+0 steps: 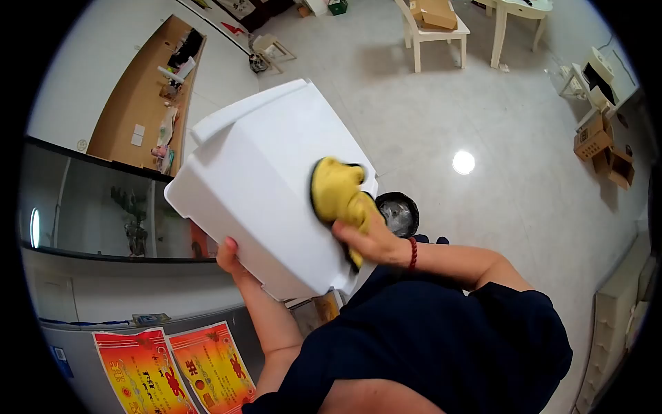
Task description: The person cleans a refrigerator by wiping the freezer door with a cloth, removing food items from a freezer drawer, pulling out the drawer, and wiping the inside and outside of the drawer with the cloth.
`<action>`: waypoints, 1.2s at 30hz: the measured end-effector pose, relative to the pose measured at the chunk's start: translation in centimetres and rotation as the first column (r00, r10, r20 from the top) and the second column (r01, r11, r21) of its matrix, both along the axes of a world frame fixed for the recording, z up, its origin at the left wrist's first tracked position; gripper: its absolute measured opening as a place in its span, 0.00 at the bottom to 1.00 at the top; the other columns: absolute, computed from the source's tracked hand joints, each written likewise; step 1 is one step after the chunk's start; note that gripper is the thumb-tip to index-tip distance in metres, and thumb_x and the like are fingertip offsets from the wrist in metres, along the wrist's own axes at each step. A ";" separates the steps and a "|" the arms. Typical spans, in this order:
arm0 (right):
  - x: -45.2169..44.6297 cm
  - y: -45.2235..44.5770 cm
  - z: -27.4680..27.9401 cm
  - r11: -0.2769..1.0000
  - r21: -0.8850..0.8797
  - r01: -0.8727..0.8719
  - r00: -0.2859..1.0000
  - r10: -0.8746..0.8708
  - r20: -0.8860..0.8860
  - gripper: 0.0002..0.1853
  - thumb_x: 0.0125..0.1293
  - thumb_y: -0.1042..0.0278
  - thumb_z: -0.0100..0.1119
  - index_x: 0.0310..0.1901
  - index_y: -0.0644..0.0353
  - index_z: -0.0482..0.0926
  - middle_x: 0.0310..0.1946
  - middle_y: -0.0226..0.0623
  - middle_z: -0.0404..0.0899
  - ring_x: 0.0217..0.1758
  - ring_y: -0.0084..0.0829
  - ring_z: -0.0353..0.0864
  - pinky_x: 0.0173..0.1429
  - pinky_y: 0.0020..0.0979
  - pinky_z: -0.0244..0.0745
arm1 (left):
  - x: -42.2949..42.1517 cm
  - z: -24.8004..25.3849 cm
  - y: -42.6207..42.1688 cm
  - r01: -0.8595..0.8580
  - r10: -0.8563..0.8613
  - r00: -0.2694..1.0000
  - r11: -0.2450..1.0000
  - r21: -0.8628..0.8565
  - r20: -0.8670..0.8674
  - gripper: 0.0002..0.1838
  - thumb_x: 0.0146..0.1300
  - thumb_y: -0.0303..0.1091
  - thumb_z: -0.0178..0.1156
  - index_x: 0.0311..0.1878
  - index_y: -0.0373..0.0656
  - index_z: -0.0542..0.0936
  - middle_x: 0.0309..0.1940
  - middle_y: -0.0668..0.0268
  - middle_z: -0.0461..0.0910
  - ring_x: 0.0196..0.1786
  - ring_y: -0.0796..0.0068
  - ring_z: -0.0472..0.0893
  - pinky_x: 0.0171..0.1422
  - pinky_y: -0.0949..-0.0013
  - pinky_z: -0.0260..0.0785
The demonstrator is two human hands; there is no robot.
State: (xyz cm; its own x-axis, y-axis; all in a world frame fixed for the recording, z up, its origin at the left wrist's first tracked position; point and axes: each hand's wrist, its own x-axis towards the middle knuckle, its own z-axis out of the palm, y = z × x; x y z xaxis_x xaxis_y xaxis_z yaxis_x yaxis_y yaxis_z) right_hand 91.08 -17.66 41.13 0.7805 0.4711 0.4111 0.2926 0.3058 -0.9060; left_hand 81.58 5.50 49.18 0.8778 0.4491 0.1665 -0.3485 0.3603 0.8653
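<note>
A large white plastic bin [255, 165] is held up tilted in front of my body, one smooth side facing up. My left hand [231, 257] supports it at its lower left edge; the thumb shows and the other fingers are hidden beneath. My right hand [369, 240] is closed around a yellow cloth [338, 193] with dark edging. The bunched cloth lies against the bin's side near its right edge. Some blur shows around the cloth and this hand.
A round black-lined trash can [400, 212] stands on the floor near my right forearm. Farther off are a white chair [436, 34] holding a cardboard box and open cartons [603, 155]. Left is a wall niche [141, 110] with small items, above a glossy dark panel [103, 207].
</note>
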 end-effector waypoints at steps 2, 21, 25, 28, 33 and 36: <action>1.0 1.2 1.4 0.995 0.094 0.034 0.914 -0.069 0.401 0.31 0.66 0.58 0.58 0.67 0.63 0.63 0.67 0.49 0.64 0.71 0.51 0.62 0.73 0.55 0.49 | 0.0 0.3 -0.8 -0.012 0.013 0.999 1.000 -0.014 0.037 0.40 0.50 0.47 0.68 0.62 0.32 0.70 0.52 0.52 0.79 0.50 0.56 0.81 0.53 0.59 0.76; 1.9 3.5 5.5 0.990 0.139 0.038 0.806 -0.112 0.581 0.31 0.66 0.52 0.57 0.65 0.60 0.67 0.65 0.49 0.66 0.71 0.51 0.61 0.76 0.47 0.50 | -1.2 1.7 -0.8 -0.057 0.058 0.998 0.998 0.005 -0.010 0.40 0.48 0.46 0.66 0.63 0.34 0.69 0.51 0.52 0.78 0.49 0.55 0.81 0.53 0.57 0.76; 11.8 5.8 -0.7 0.981 -0.174 0.084 0.982 -0.111 -0.151 0.27 0.66 0.44 0.53 0.56 0.59 0.74 0.46 0.41 0.81 0.52 0.42 0.79 0.58 0.40 0.71 | -3.0 -0.2 2.6 0.141 -0.141 0.983 0.990 0.006 0.116 0.40 0.49 0.55 0.60 0.63 0.40 0.71 0.54 0.55 0.78 0.52 0.58 0.80 0.53 0.58 0.75; 15.4 5.2 -7.7 0.991 0.015 -0.137 0.702 0.107 -0.704 0.23 0.67 0.41 0.54 0.45 0.55 0.78 0.34 0.30 0.81 0.32 0.26 0.78 0.37 0.29 0.73 | -4.1 -0.2 4.2 0.105 -0.112 0.987 0.992 0.063 0.120 0.40 0.49 0.53 0.62 0.63 0.37 0.72 0.52 0.55 0.80 0.51 0.59 0.81 0.53 0.58 0.75; 13.1 3.3 -11.1 0.907 0.418 0.045 0.357 0.376 -0.855 0.17 0.69 0.47 0.56 0.41 0.54 0.79 0.35 0.33 0.83 0.33 0.27 0.82 0.42 0.31 0.81 | -5.1 -1.3 5.6 0.072 -0.088 0.981 0.993 0.096 0.174 0.39 0.48 0.48 0.67 0.62 0.35 0.72 0.51 0.55 0.80 0.51 0.59 0.81 0.53 0.58 0.76; 13.8 3.0 -11.7 0.840 0.523 0.144 0.198 0.493 -0.847 0.15 0.68 0.53 0.59 0.43 0.57 0.80 0.36 0.36 0.84 0.36 0.32 0.85 0.44 0.37 0.84 | -4.1 -1.7 4.7 0.018 -0.038 0.982 0.994 0.105 0.186 0.39 0.48 0.46 0.69 0.62 0.35 0.72 0.51 0.55 0.80 0.51 0.59 0.81 0.53 0.57 0.76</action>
State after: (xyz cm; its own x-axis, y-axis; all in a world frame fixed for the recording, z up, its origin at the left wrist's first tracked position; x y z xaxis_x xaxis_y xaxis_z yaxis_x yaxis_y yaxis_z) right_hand 104.93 -14.69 29.39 0.6214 0.6877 -0.3754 -0.7761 0.6061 -0.1743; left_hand 77.49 10.15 47.47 0.8387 0.3968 0.3730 -0.4988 0.2851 0.8185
